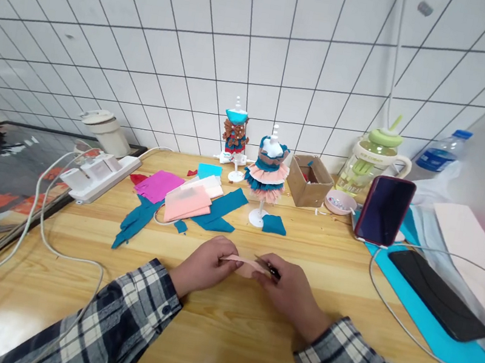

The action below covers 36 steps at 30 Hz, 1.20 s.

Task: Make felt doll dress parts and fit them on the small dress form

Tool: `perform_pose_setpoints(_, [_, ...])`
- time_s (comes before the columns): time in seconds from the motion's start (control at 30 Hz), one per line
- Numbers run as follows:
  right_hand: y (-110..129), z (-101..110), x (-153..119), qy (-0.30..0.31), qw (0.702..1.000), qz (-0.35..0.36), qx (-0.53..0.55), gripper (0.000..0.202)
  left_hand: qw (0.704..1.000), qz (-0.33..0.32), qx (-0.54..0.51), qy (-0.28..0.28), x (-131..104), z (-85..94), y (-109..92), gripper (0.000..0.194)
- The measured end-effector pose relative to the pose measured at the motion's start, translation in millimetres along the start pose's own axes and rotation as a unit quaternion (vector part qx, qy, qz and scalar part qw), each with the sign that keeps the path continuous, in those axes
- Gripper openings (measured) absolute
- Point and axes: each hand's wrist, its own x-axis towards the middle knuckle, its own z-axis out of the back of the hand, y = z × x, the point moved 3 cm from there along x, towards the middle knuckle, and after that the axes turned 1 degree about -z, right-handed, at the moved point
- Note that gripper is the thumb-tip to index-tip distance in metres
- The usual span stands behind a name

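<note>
Between my two hands, just above the table, stretches a narrow peach strip (249, 268) that looks like crepe paper. My left hand (209, 266) pinches its left end between thumb and fingers. The right end is in my right hand (292, 290), which also grips a dark slim tool (273, 271) with a pointed tip; its kind is mostly hidden by the fingers. Beyond the hands stands a small white mannequin (272, 147) on a round base, dressed in teal and peach ruffles. A teal scrap (274, 224) lies at its base.
Peach sheets (187, 202), a magenta sheet (159, 185) and teal pieces (139, 220) lie beyond my left hand. Farther back stand a second dressed mannequin (234, 134) and a cardboard box (310, 189). A propped phone (384, 210), a black phone (438, 295) and cables are right; a power strip (104, 179) is left.
</note>
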Motion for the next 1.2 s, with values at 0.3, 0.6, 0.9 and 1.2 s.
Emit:
perform_pose_setpoints(0.3, [9.8,-3.1,-3.1,-0.051,0.994,0.097,0.004,0.012,0.998,-0.041,-0.003,-0.056,-7.1,8.5,-12.3,0.049])
perform_pose_setpoints(0.6, [10.7,-2.9,-7.1,0.0,0.995,0.07,0.069,0.009,0.95,0.104,-0.28,0.09,-12.4,-7.0,-3.7,0.03])
perform_pose_setpoints(0.9, [2.8,-8.2,4.5,-0.06,0.993,0.091,0.042,0.019,0.915,0.149,-0.341,0.154,-16.4,-16.1,1.5,0.032])
perform_pose_setpoints(1.2, [-22.5,8.8,40.5,-0.032,0.966,0.073,-0.244,0.033,0.871,0.174,-0.455,0.071,-9.8,-11.3,6.1,0.038])
